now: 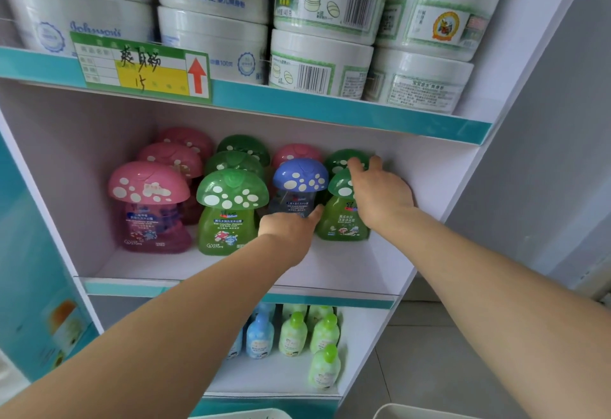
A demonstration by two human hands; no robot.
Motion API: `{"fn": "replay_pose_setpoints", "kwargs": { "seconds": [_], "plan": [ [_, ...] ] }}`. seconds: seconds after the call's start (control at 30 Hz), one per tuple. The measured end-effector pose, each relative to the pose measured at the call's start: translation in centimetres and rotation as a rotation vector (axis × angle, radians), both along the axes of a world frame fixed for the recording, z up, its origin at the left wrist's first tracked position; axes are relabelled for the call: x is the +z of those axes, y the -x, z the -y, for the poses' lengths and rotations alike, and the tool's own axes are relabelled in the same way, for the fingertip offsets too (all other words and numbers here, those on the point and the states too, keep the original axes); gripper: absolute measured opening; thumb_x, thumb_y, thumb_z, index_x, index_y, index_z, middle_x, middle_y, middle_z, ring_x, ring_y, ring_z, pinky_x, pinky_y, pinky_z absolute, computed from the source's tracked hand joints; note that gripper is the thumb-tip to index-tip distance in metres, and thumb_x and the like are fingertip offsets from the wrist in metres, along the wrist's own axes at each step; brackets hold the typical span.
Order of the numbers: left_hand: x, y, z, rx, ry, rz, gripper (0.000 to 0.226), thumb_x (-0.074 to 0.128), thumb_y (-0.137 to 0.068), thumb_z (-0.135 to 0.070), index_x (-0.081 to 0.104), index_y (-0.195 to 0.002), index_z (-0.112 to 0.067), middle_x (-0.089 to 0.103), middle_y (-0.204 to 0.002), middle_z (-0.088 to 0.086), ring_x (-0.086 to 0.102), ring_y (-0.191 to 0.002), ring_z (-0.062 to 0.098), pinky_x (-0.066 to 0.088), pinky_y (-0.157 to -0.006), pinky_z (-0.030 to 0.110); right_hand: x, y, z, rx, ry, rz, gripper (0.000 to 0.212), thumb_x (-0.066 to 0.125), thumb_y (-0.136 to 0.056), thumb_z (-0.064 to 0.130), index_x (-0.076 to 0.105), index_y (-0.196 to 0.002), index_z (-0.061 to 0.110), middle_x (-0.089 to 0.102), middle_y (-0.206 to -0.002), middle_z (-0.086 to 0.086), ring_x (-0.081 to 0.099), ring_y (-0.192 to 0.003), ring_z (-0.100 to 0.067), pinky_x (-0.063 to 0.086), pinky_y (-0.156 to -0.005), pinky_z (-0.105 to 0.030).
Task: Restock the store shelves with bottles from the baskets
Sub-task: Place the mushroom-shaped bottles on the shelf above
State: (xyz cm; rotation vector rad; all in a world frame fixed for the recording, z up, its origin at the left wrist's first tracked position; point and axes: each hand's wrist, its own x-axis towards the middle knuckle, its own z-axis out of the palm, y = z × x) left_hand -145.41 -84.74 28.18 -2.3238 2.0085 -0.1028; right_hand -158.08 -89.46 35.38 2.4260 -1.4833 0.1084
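Observation:
Mushroom-capped bottles stand in rows on the middle shelf (330, 273): pink ones (148, 207) at left, green ones (228, 210) beside them, a blue-capped bottle (299, 183), and a green bottle (340, 220) at far right. My left hand (287, 233) grips the base of the blue-capped bottle, its thumb up against the bottle's side. My right hand (380, 193) lies over the cap of the far-right green bottle with fingers wrapped on it. Further bottles stand behind these.
White baby powder tubs (211, 44) fill the upper shelf above a green and yellow price tag (142, 68). Small blue and green bottles (294, 336) stand on the lower shelf. White basket rims (429, 412) show at the bottom edge. The shelf's side wall (439, 193) is close to my right hand.

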Motion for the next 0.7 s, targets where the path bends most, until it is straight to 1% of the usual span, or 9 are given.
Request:
{"fn": "replay_pose_setpoints", "kwargs": {
  "seconds": [0.1,0.13,0.17,0.23,0.3,0.37,0.47,0.6,0.7],
  "plan": [
    [0.3,0.2,0.7,0.018,-0.028,0.049,0.081,0.046,-0.09,-0.006,-0.002,-0.152,-0.028,0.052,-0.135,0.006,0.054,-0.118,0.031,0.045,-0.083,0.036,-0.2,0.1,0.3,0.017,0.001,0.011,0.072,0.067,-0.081,0.009,0.026,-0.141,0.013,0.036,-0.131,-0.021,0.059,-0.102,-0.038,0.042,-0.067,-0.036],
    [0.3,0.3,0.8,0.014,-0.028,0.06,0.08,0.046,-0.09,-0.006,0.0,-0.152,-0.026,0.052,-0.135,0.007,0.054,-0.119,0.031,0.045,-0.084,0.036,-0.2,0.1,0.3,0.02,0.001,0.012,0.072,0.067,-0.081,0.01,0.026,-0.141,0.013,0.036,-0.131,-0.021,0.059,-0.102,-0.038,0.04,-0.066,-0.035],
    [0.2,0.3,0.8,0.009,-0.023,0.068,0.079,0.047,-0.09,-0.006,0.001,-0.152,-0.025,0.053,-0.134,0.007,0.055,-0.118,0.031,0.045,-0.084,0.036,-0.3,0.2,0.4,0.021,0.004,0.011,0.073,0.068,-0.081,0.01,0.026,-0.141,0.013,0.036,-0.131,-0.02,0.059,-0.102,-0.038,0.039,-0.065,-0.035],
    [0.1,0.4,0.7,0.002,-0.016,0.074,0.078,0.047,-0.09,-0.005,0.004,-0.152,-0.023,0.055,-0.132,0.008,0.056,-0.116,0.031,0.045,-0.081,0.035,-0.3,0.2,0.5,0.024,0.014,0.006,0.074,0.069,-0.081,0.01,0.026,-0.141,0.014,0.037,-0.131,-0.02,0.059,-0.102,-0.038,0.042,-0.067,-0.035],
    [0.1,0.2,0.5,-0.002,-0.009,0.08,0.077,0.047,-0.09,-0.004,0.005,-0.151,-0.024,0.056,-0.13,0.009,0.056,-0.115,0.031,0.042,-0.075,0.034,-0.4,0.2,0.6,0.028,0.02,0.005,0.075,0.07,-0.08,0.009,0.026,-0.141,0.014,0.037,-0.13,-0.02,0.059,-0.101,-0.038,0.046,-0.069,-0.037],
    [0.1,-0.1,0.3,-0.003,0.003,0.083,0.075,0.047,-0.09,-0.004,0.007,-0.15,-0.025,0.056,-0.129,0.009,0.056,-0.114,0.032,0.038,-0.073,0.034,-0.6,0.2,0.7,0.03,0.019,0.013,0.075,0.069,-0.08,0.008,0.026,-0.141,0.014,0.037,-0.13,-0.02,0.059,-0.1,-0.038,0.047,-0.07,-0.037],
    [0.1,-0.4,0.2,-0.005,0.021,0.081,0.073,0.048,-0.09,-0.005,0.011,-0.149,-0.025,0.057,-0.128,0.01,0.056,-0.114,0.032,0.038,-0.074,0.034,-0.7,0.1,0.9,0.026,0.018,0.021,0.075,0.069,-0.08,0.009,0.026,-0.141,0.014,0.037,-0.131,-0.02,0.059,-0.1,-0.038,0.048,-0.071,-0.038],
    [-0.2,-0.4,0.2,-0.008,0.032,0.078,0.075,0.048,-0.089,-0.004,0.01,-0.149,-0.025,0.056,-0.127,0.01,0.056,-0.113,0.032,0.042,-0.076,0.035,-0.9,-0.3,1.1,0.009,0.031,0.033,0.073,0.067,-0.083,0.01,0.025,-0.143,0.013,0.037,-0.132,-0.021,0.059,-0.102,-0.037,0.048,-0.071,-0.037],
    [-0.4,-0.6,0.1,-0.011,0.043,0.091,0.076,0.047,-0.089,-0.004,0.008,-0.15,-0.025,0.057,-0.127,0.01,0.056,-0.113,0.032,0.044,-0.08,0.036,-1.0,-0.5,1.3,0.003,0.043,0.029,0.072,0.065,-0.084,0.012,0.025,-0.143,0.014,0.037,-0.132,-0.021,0.059,-0.102,-0.037,0.045,-0.067,-0.036]
  ]
}}
